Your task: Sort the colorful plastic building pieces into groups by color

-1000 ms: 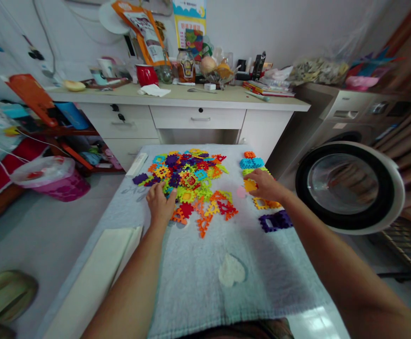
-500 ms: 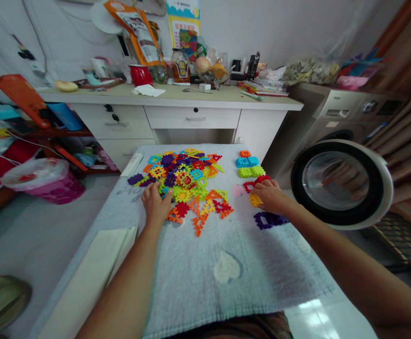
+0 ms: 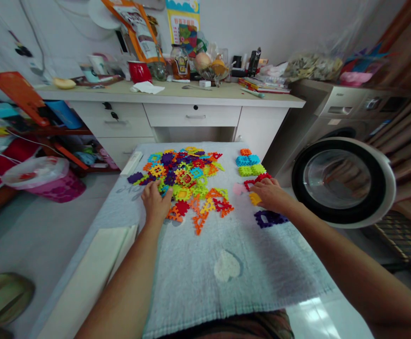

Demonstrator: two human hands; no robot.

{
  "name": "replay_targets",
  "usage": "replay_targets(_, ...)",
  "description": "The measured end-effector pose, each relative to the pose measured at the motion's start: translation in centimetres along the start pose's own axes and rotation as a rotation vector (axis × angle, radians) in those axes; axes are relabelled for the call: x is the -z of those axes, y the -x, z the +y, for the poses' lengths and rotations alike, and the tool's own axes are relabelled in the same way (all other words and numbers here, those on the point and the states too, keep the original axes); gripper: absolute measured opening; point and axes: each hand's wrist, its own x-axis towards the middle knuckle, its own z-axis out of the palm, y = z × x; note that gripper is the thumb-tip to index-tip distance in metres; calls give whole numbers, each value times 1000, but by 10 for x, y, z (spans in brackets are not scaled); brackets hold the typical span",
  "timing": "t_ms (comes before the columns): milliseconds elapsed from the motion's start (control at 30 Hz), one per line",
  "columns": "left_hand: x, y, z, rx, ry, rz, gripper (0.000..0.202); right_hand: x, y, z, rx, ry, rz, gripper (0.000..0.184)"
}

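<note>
My left hand (image 3: 156, 200) rests at the near left edge of a heap of colourful plastic interlocking blocks (image 3: 183, 194). Its thumb is spread from the fingers, and the fingertips touch or nearly touch the heap. On the right, my right hand (image 3: 270, 194) lies over a sorted column of such blocks, fingers stretched out. It partly covers the red blocks (image 3: 249, 184) and a yellow block (image 3: 255, 199); whether it pinches either is hidden. Dark purple blocks (image 3: 267, 219) lie nearer me. Farther off are green blocks (image 3: 251, 170), blue blocks (image 3: 246, 160) and an orange block (image 3: 245, 152).
A grey cloth (image 3: 191, 287) with heart patterns covers the table. White folded boards (image 3: 88, 268) lie along its left side. Beyond stands a cluttered white desk (image 3: 194, 115). At right, a washing machine's round door (image 3: 342, 181) hangs open; a pink bin (image 3: 55, 181) is at left.
The view has shifted slightly. Both hands stay almost where they were, and the blocks show no clear movement.
</note>
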Motion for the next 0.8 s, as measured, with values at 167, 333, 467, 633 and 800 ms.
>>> replay_targets(167,0,0,1,9,11,10,48,22,3,-30,-7,-188,67,48)
replay_targets(333,3,-1,3,52,51,31,41,15,-7,-89,28,-392,63,40)
replay_targets(467,6,-1,5,83,95,60,35,-1,-18,-116,-3,-396,30,43)
replay_targets(633,8,0,5,102,140,59,34,-12,-23,-120,-8,-399,87,41)
replay_targets(800,9,0,5,109,154,64,32,-30,-28,-122,-13,-460,238,26)
